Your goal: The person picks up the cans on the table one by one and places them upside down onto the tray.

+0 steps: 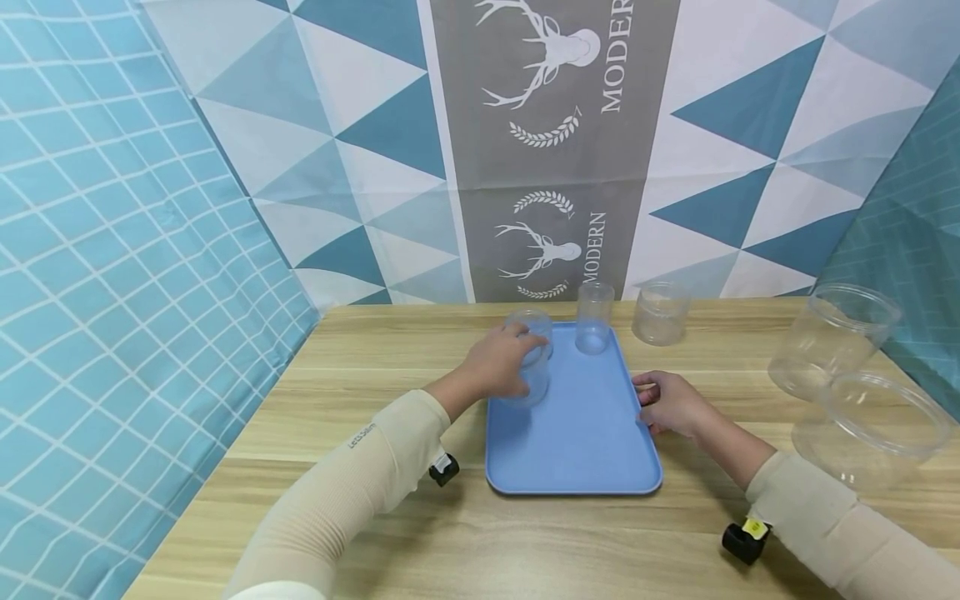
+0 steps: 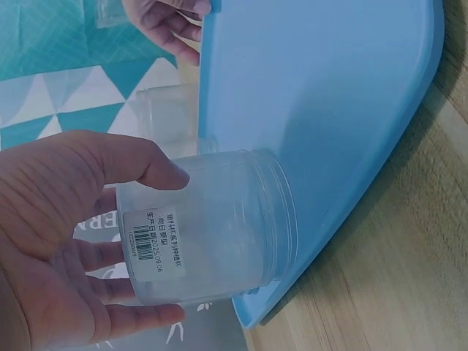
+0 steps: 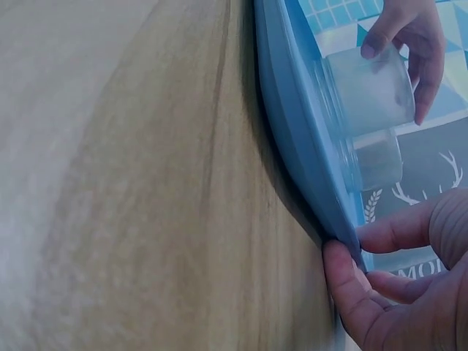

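Note:
My left hand (image 1: 495,363) grips a clear plastic jar (image 2: 212,227) with a white printed label, thumb on one side and fingers on the other. The jar is at the left side of a blue tray (image 1: 573,446), its ridged rim toward the tray. Behind it stands a smaller clear jar (image 1: 534,320), partly hidden by the hand. A tall narrow clear jar (image 1: 595,310) stands at the tray's far right corner. On the tray's right edge, my right hand (image 3: 409,285) pinches the rim between thumb and fingers.
Beyond the tray's far right corner, a clear jar (image 1: 660,315) stands on the wooden table (image 1: 360,367). Two large clear containers (image 1: 828,342) stand at the far right. A patterned cloth (image 1: 390,150) hangs behind the table, and a blue checked one (image 1: 112,250) borders the left.

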The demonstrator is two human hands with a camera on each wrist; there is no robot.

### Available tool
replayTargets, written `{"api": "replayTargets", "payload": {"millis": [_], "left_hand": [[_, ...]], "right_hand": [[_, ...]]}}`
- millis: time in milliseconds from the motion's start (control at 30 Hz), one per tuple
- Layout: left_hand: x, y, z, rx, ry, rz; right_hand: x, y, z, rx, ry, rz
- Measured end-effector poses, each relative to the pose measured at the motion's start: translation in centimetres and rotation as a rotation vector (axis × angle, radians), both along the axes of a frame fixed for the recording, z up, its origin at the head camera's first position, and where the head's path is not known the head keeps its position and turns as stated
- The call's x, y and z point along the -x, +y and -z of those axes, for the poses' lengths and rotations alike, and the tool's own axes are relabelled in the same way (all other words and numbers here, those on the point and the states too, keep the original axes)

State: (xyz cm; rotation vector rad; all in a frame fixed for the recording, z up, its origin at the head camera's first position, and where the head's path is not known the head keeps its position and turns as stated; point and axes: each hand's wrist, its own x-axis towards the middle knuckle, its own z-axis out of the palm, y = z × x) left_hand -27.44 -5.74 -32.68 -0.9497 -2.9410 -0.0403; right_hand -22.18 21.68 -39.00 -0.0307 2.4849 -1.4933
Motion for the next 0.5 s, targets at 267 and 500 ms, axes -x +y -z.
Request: {"api": "replayTargets", "payload": {"millis": [267, 500], "left_hand": [[-0.12, 0.23, -0.15, 0.018, 0.023, 0.004], [-0.44, 0.58, 0.00, 0.027, 0.131, 0.049]], "right_hand": [[-0.08, 0.29, 0.18, -0.001, 0.007, -0.004], [-0.39, 0.48, 0.17, 0.016, -0.009, -0.005]]}}
